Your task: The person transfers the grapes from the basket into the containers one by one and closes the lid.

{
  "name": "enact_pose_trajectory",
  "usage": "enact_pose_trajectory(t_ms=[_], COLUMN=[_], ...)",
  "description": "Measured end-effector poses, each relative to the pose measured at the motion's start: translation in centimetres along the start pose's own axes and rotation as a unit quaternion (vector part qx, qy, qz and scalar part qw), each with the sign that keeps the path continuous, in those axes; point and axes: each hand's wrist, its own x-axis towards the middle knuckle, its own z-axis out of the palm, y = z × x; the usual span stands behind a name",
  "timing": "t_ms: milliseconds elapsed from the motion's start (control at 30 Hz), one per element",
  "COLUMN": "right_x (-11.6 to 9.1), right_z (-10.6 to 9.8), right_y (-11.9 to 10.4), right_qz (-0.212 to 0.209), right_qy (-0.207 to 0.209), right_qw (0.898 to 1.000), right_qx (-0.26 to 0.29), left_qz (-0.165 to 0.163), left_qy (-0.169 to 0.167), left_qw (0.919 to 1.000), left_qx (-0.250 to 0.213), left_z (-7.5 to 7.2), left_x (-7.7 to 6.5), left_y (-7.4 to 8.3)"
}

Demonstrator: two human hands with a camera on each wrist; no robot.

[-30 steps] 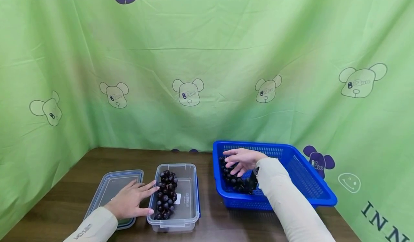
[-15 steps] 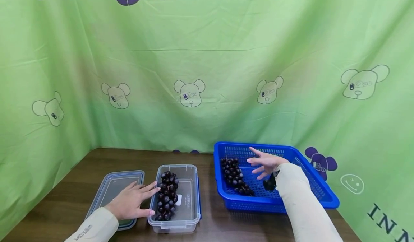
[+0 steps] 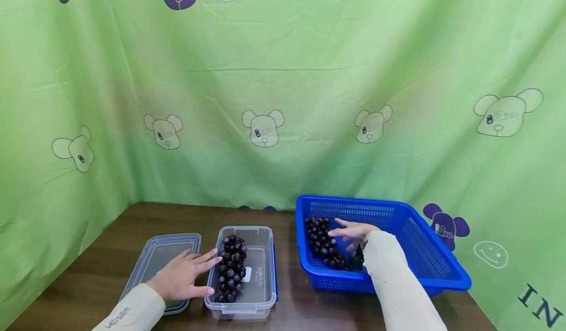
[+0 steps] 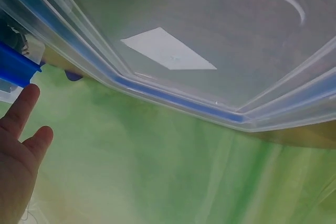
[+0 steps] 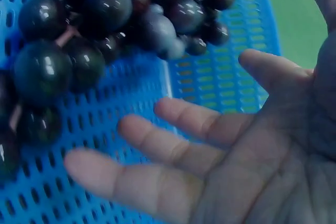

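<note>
A bunch of dark grapes (image 3: 320,240) lies along the left side of the blue basket (image 3: 435,252). My right hand (image 3: 351,233) is inside the basket just right of that bunch, its fingers spread and holding nothing. In the right wrist view the grapes (image 5: 105,9) hang beyond the fingertips, with a gap between. A second bunch of grapes (image 3: 231,269) fills the left half of the clear plastic container (image 3: 261,287). My left hand (image 3: 183,274) has its fingers extended at that container's left wall, near the rim; whether they touch it cannot be told.
A clear lid (image 3: 163,252) with a blue seal lies on the wooden table (image 3: 287,267), partly under the left hand and sleeve. A green printed curtain (image 3: 265,174) hangs behind and at both sides.
My right hand first drew back to the right, off the grapes, then came back left and lower towards them. The left hand stays by the container. The head view has shifted slightly.
</note>
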Motion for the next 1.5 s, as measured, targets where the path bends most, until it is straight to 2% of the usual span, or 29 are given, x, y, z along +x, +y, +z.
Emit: enact_pose_trajectory(t_ms=[167,300,400,733,867,1033,1200,1367,1500], right_x=[0.9,1.0,1.0,2.6,3.3,4.0,3.7,3.7,3.8], right_z=[1.5,2.5,3.0,4.5,5.1,5.6,6.0,6.0,5.7], right_y=[-0.7,-1.6,-2.1,-2.5,-2.5,-2.7,-3.1,-2.8,-2.8], right_qz=[0.005,0.005,0.003,-0.01,0.011,0.042,0.07,0.056,0.046], right_qy=[0.004,0.0,0.011,0.014,0.037,0.08,0.109,0.112,0.114], right_qw=[1.0,0.997,0.993,0.989,0.987,0.979,0.979,0.982,0.981], right_qx=[-0.027,-0.081,-0.121,-0.147,-0.158,-0.182,-0.158,-0.144,-0.153], left_qz=[0.014,0.016,0.012,0.008,0.008,0.009,0.011,0.011,0.012], left_qy=[0.007,0.009,0.006,0.003,0.002,0.003,0.006,0.007,0.007], left_qw=[0.9997,0.9996,0.9997,0.9996,0.9995,0.9994,0.9995,0.9995,0.9995], left_qx=[0.017,0.023,0.019,0.027,0.032,0.034,0.028,0.029,0.03], left_z=[-0.2,-0.2,-0.2,-0.4,-0.5,-0.5,-0.4,-0.2,-0.3], left_x=[-0.1,-0.2,-0.1,0.1,0.1,0.1,0.2,0.1,0.0], left_y=[0.0,-0.1,-0.1,0.2,0.3,0.3,0.2,0.0,-0.1])
